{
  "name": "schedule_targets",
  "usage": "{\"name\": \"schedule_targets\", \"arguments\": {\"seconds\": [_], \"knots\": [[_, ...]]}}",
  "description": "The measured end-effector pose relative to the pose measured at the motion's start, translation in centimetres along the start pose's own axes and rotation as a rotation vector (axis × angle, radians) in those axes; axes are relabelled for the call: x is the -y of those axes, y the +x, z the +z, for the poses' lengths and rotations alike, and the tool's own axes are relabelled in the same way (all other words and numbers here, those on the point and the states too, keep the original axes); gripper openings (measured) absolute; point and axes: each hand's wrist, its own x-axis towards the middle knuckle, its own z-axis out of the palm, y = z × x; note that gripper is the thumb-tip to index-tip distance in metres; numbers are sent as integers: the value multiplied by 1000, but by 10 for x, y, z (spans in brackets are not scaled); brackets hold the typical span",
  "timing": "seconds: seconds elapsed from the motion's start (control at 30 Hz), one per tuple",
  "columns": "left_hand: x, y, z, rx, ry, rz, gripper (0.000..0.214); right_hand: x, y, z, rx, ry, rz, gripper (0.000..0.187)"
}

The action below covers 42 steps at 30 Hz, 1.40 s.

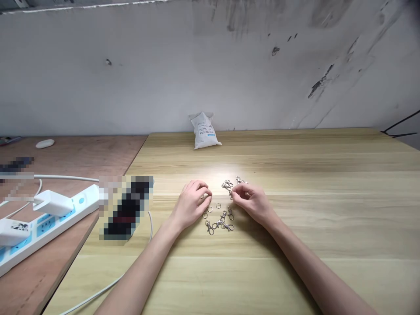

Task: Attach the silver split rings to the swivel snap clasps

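Note:
My left hand rests on the wooden table, fingers curved and thumb a little apart from the index finger. A small metal ring shows in that gap, and I see no firm hold on it. Just right of its fingertips lie a few more metal rings. My right hand is closed in a pinch at a small silver swivel clasp, mostly hidden by the fingers. Beyond that hand lie more swivel clasps. Nearer to me, between the two hands, is another loose group of swivel clasps.
A white plastic packet with a printed label stands at the back against the wall. On the left are a power strip with plugged-in white adapters, a blurred-out dark object and a white cable. A brown table adjoins there.

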Motion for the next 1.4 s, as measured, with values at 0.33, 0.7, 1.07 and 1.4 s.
{"name": "schedule_targets", "arguments": {"seconds": [0.33,0.7,1.07,1.4], "knots": [[-22,-2,2,-122,-49,107,10,12,-2,15,38,494,181,24],[-22,-2,3,-188,-106,113,9,21,-4,22,63,567,222,30],[-25,-1,5,-300,41,255,9,24,-5,21,32,536,238,34],[-25,-1,5,-64,-662,-157,10,22,-7,15,122,326,77,30]]}}
